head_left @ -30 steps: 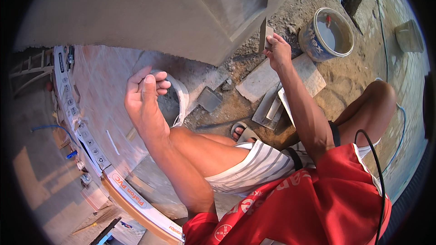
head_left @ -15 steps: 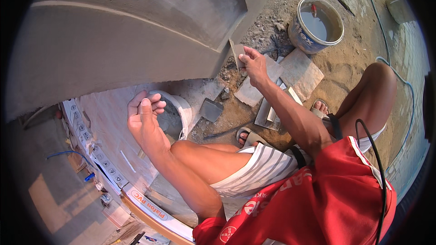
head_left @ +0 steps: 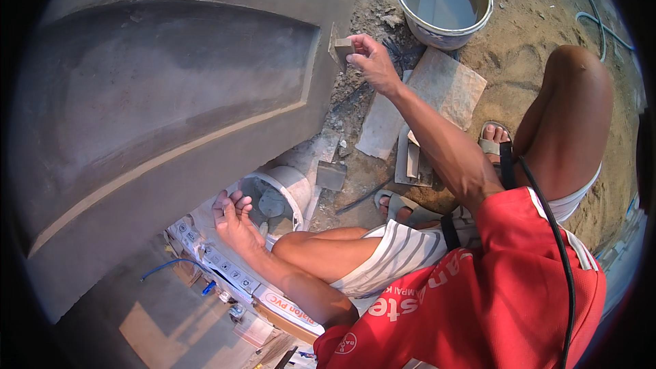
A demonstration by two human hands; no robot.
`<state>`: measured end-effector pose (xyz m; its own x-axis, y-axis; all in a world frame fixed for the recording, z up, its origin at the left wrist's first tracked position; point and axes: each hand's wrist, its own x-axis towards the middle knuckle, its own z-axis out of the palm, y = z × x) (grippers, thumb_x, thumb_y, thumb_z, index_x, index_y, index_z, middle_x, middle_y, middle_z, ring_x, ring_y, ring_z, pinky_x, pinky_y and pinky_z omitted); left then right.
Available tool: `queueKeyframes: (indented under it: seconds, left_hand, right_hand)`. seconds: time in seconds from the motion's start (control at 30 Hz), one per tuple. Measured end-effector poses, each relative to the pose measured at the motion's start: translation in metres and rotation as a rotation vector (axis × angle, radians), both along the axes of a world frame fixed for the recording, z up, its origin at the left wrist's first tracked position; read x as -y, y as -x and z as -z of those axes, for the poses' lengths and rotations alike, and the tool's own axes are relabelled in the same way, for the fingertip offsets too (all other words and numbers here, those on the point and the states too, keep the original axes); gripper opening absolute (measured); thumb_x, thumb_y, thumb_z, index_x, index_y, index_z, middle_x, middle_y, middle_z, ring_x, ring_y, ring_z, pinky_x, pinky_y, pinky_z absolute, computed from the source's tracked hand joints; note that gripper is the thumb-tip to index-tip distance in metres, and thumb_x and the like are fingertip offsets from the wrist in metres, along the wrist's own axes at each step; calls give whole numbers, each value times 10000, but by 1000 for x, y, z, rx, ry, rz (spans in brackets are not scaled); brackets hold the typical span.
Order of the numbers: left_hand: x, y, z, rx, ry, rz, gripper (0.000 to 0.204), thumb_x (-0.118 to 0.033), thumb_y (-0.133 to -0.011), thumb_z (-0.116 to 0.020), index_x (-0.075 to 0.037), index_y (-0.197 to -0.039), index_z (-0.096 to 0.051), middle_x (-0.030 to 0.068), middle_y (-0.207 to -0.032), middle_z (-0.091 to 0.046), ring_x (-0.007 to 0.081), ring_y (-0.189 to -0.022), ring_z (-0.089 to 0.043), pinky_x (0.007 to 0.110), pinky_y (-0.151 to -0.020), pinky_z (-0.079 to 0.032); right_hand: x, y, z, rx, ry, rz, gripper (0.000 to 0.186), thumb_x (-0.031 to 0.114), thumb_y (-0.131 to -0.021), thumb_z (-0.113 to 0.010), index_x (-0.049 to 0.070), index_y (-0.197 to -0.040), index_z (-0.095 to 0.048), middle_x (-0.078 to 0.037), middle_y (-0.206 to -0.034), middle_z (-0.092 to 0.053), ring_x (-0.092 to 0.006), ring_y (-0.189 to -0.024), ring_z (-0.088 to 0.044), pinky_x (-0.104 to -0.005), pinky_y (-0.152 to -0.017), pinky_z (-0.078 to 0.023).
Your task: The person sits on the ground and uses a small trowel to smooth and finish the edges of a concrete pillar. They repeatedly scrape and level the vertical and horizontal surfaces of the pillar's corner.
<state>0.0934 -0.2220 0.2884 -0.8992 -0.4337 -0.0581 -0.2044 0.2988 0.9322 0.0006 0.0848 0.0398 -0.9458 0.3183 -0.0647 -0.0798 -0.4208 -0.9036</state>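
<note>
My right hand (head_left: 372, 61) grips a small grey rectangular piece (head_left: 342, 50) at the edge of the grey plastered wall (head_left: 171, 75), which has a recessed panel with pale raised borders. My left hand (head_left: 235, 222) is palm up near my knee, loosely curled with fingers apart and empty, in front of a white bucket (head_left: 292, 192) with grey contents. Beside that bucket lies a small dark grey square plate (head_left: 332, 176).
A pail (head_left: 445, 35) of grey water with a red-handled tool stands at upper right on sandy ground (head_left: 533, 20). Pale slabs (head_left: 454, 85) and a metal trowel (head_left: 402, 169) lie near my sandalled feet. A blue hose (head_left: 600, 24) runs along the right; long boxes (head_left: 287, 306) lie at lower left.
The view has shifted toward the wall, showing more of its panel. My right hand has moved up along the wall's edge with the small piece. My left hand stays loosely curled.
</note>
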Motion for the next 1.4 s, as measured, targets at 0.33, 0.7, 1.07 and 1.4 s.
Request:
queueKeyframes:
  seconds: [0.33,0.7,1.07,1.4]
  left_hand:
    - [3,5,7,34,57,-32,304,-197,-921,-631,9,-1132,-556,127,-900,-652,160,-691,-631,224,-599,-512]
    - [7,5,10,31,60,-18,308,-197,-932,-614,17,-1145,-552,126,-907,-652,163,-701,-629,222,-604,-506]
    - [7,2,6,21,44,-5,311,-175,-936,-603,34,-1157,-543,132,-898,-652,168,-700,-635,228,-612,-513]
    - [4,3,3,10,24,-26,297,-183,-933,-612,20,-1142,-554,126,-884,-652,160,-687,-632,228,-612,-494]
  right_hand:
    - [11,18,17,-34,-468,148,347,-48,-734,-579,61,-1063,-601,-112,-975,-582,-294,-945,-568,-377,-871,-457]
    - [22,20,32,-39,-566,218,345,-65,-760,-594,65,-1080,-601,-107,-943,-572,-270,-886,-567,-358,-818,-460]
    - [24,12,12,-18,-520,277,377,-32,-781,-620,87,-1138,-603,-95,-911,-582,-257,-854,-581,-345,-787,-471]
    - [50,-30,15,179,-448,152,382,11,-794,-609,35,-1174,-574,-173,-1081,-610,-348,-1008,-583,-405,-906,-454]
